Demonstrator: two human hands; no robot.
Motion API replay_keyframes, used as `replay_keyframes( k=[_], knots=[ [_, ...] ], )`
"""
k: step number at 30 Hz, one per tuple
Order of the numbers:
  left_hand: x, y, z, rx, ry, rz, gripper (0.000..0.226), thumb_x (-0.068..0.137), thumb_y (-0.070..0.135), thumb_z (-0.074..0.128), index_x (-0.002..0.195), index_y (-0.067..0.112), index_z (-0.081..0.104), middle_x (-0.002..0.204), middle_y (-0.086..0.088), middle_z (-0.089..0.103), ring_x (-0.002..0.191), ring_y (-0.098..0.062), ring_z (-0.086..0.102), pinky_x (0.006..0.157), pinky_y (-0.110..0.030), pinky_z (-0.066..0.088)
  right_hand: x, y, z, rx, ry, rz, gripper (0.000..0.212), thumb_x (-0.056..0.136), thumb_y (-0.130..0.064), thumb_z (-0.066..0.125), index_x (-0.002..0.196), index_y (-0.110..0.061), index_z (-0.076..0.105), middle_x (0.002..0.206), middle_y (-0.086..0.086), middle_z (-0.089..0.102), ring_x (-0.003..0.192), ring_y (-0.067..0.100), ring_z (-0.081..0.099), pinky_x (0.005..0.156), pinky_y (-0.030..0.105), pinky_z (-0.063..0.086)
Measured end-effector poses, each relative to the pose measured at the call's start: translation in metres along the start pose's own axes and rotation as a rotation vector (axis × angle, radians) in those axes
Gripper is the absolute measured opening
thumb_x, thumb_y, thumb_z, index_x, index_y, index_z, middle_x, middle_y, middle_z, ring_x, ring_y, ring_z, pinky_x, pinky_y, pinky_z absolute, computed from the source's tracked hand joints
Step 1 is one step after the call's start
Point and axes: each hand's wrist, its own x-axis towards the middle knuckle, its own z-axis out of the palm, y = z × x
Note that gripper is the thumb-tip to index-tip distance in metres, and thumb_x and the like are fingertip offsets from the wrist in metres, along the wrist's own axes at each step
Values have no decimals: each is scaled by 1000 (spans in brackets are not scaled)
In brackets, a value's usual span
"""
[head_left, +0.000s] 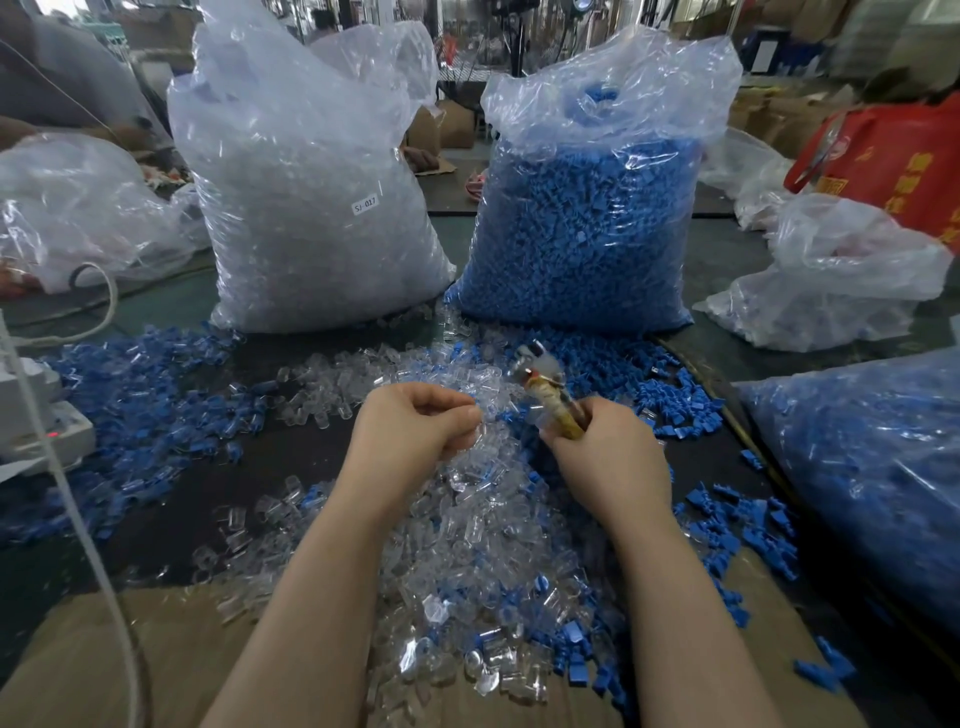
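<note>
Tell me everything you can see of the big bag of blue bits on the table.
The bag of blue pieces is a large clear plastic sack, crinkled and glossy, packed with small blue parts. It stands upright on the dark table, its top loose and rumpled. Its lower left corner seems to touch the bag of clear pieces beside it. Against its base lie loose blue pieces.
</note>
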Motion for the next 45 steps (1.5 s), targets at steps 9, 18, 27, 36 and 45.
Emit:
replay_keyframes(
  k=[9,18,27,36,45],
  knots=[
    [-4,8,14,-227,-71,-35,11,84,7,74,94,6,69,79,-7,76,70,-13,73,58,-18,54,-4,-11,-8,696,8,-65,14,87,-30,74,80,-18,69,77,7,71,74,23,65,67,38,53],
    [-8,8,28,-276,-5,-22,6,84,6,73,85,6,68,69,-4,74,62,-10,70,56,-18,53,-7,-13,-8,808,-83,-200,10,91,-16,70,85,-25,70,84,9,68,78,25,61,70,28,54],
    [-10,10,33,72,176,183,10,78,15,78,76,24,76,65,8,72,67,-7,71,70,-26,57,-6,-13,-5,679,1,-280,14,87,-16,72,88,-26,62,70,-16,63,61,2,53,59,27,46],
    [-14,9,36,166,172,351,15,79,12,77,84,26,78,71,15,73,69,3,68,69,-17,57,-7,-15,-5,510,105,-288,18,86,-26,72,83,-32,55,75,-20,62,63,8,53,58,36,46],
    [-12,7,35,151,192,366,15,78,17,80,77,30,74,72,21,71,68,4,67,64,-12,53,-9,-15,-8,660,11,-315,11,89,-15,67,90,-24,62,78,0,65,69,23,58,65,47,51]
  ],
)
